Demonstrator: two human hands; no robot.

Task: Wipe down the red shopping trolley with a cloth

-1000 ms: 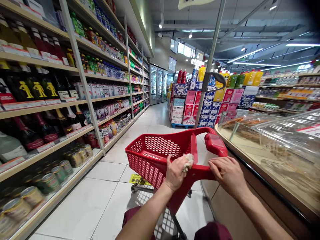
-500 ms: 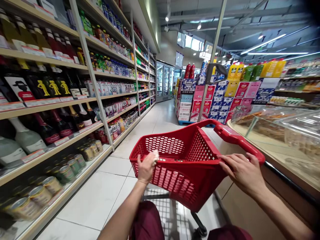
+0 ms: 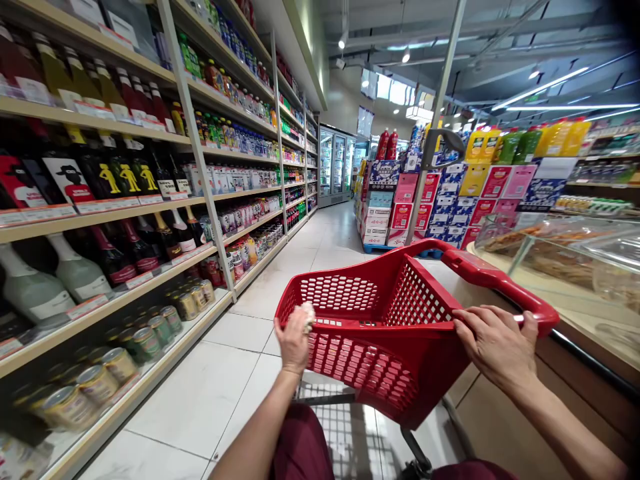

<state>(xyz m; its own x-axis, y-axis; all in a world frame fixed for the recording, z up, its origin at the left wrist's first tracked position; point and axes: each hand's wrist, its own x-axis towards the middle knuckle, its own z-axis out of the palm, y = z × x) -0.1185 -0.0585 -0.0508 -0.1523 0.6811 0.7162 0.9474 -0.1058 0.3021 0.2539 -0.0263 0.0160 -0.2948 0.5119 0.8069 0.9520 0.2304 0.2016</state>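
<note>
A red plastic shopping cart (image 3: 350, 327) stands crosswise in front of my knees, its perforated basket open at the top. My left hand (image 3: 294, 343) is closed on a crumpled white cloth (image 3: 307, 317) at the near rim, close to the basket's left end. Part of the cloth is hidden by the fingers. At the right end of the rim, just below the cart's handle (image 3: 500, 280), my right hand (image 3: 500, 343) grips the basket edge with its fingers bent over it. The basket floor shows only in part.
Shelves (image 3: 150, 200) of bottles and cans run along the left. A glass-topped food counter (image 3: 520, 257) stands close on the right. Ahead are stacked drink cartons (image 3: 400, 213), a metal pole (image 3: 425, 167) and glass-door fridges (image 3: 335, 160). White floor tiles (image 3: 200, 393) lie between.
The cart and shelves sit farther right in the picture. My left hand has slid along the rim toward the basket's left end with the cloth. My right hand keeps its place on the cart.
</note>
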